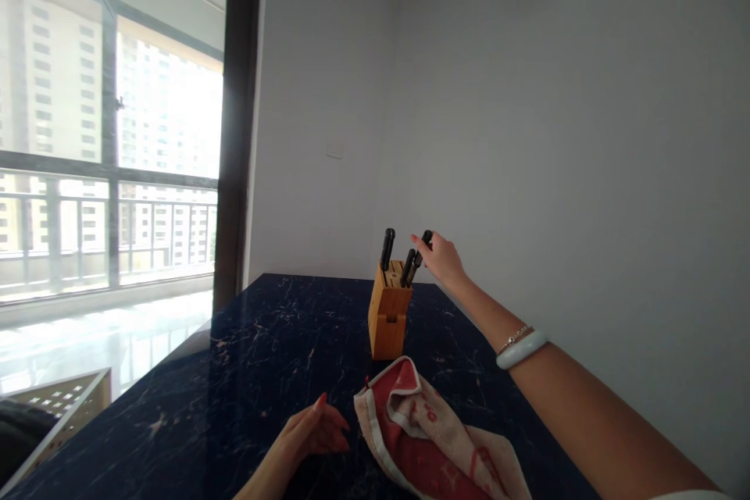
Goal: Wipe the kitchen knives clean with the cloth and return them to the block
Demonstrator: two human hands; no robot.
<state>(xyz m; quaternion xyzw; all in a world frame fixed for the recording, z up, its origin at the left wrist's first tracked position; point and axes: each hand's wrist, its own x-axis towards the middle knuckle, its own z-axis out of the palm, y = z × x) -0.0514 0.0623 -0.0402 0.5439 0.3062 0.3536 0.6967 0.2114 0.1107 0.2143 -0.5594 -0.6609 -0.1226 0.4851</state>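
A tapered, upright knife block of honey-coloured wood [390, 324] stands on the glossy dark-blue tabletop with pale, marble-like veins [281, 344], its slanted top cut with narrow slots and its smooth front marked by a small dark notch. Two black-handled knives rise from it, a taller one at the left [387, 248] and a shorter one at the right [408, 267]. Just beside the shorter one, the right hand [441, 256] grips a third knife with a slim black handle [427, 236]; how far its blade sits in the block cannot be told. The left hand [319, 428] is empty, fingers loosely curved, near a rumpled red-and-beige cloth with pale edging [430, 414], its soft folds heaped in front of the block. A smooth, pale, rounded bangle [521, 350] and a thin beaded bracelet [516, 338] circle the right wrist.
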